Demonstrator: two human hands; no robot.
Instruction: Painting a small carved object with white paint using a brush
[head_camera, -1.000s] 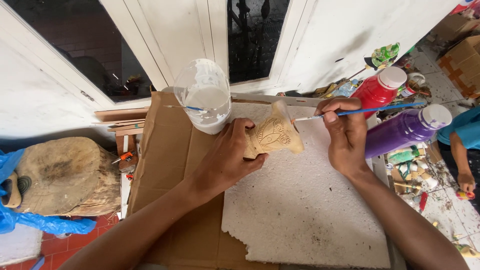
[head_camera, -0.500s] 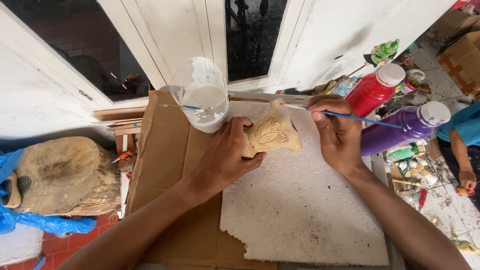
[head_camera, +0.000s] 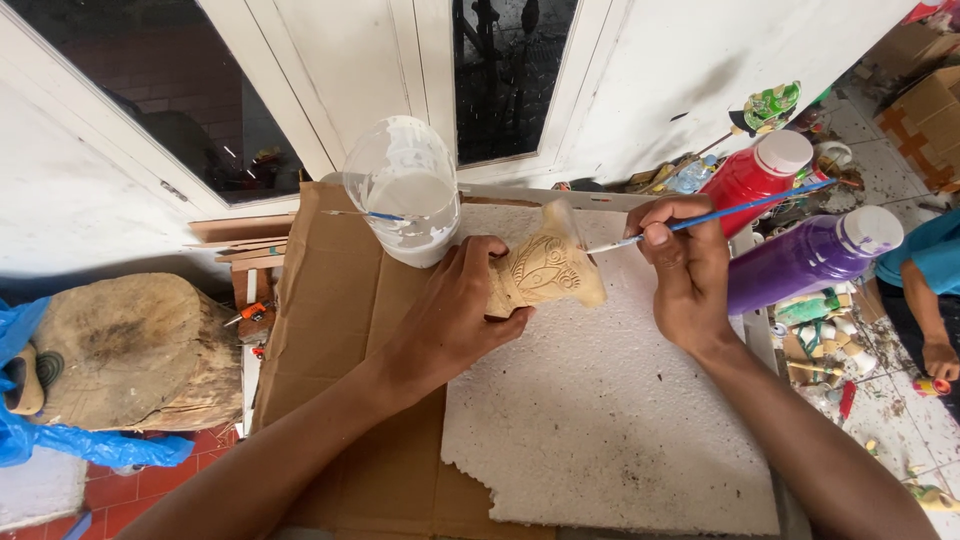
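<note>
My left hand (head_camera: 455, 315) grips a carved pale wooden figure (head_camera: 548, 268) and holds it just above a white foam sheet (head_camera: 610, 420). In my right hand (head_camera: 685, 265) is a thin blue-handled paintbrush (head_camera: 735, 208), its bristle end at the figure's upper right edge. Behind the left hand stands a cut-off clear plastic bottle (head_camera: 405, 190) holding white paint, with a second blue brush resting in it.
Brown cardboard (head_camera: 340, 330) lies under the foam. A red paint bottle (head_camera: 755, 178) and a purple one (head_camera: 810, 255) stand at the right. A wood stump (head_camera: 135, 350) with blue plastic is at the left. Another person's arm (head_camera: 925, 300) shows at the far right, beside floor clutter.
My right hand has shifted left, bringing the brush tip closer to the carved figure. The left hand and the figure have barely moved.
</note>
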